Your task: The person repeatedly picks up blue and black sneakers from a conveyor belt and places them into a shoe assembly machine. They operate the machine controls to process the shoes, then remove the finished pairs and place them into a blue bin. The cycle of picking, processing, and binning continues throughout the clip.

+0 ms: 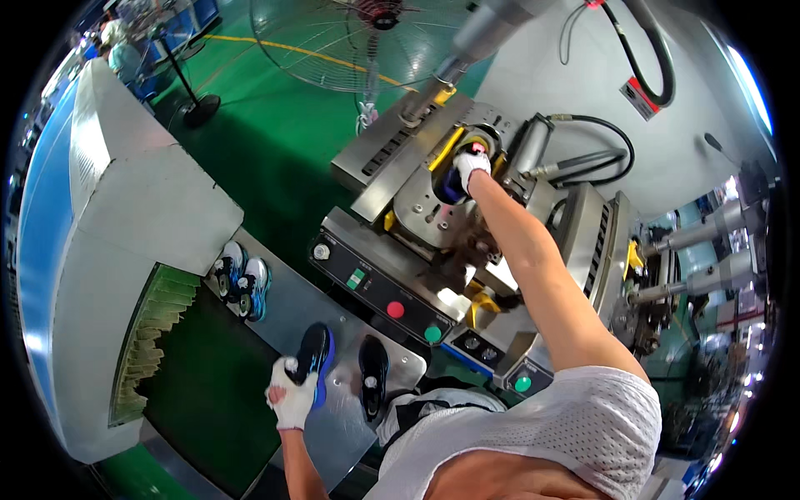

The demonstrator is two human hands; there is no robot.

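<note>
My left hand [292, 398], in a white glove, is closed around the heel end of a dark shoe [314, 350] with a blue-purple sole, over a metal shelf [346, 417]. Beside it on the shelf stands a second dark shoe [373, 375]. My right arm stretches forward to a metal press machine [408, 204]. There my right hand [472, 167], also gloved in white, is closed on a dark blue shoe [452, 185] in the machine's oval opening; part of that shoe and the fingertips are hidden.
A control panel [379, 292] with red and green buttons runs along the machine's front. A pair of blue and black shoes [254, 287] sits at the shelf's far left, by a grey housing with a green-flapped opening [154, 342]. A large fan [367, 42] stands beyond.
</note>
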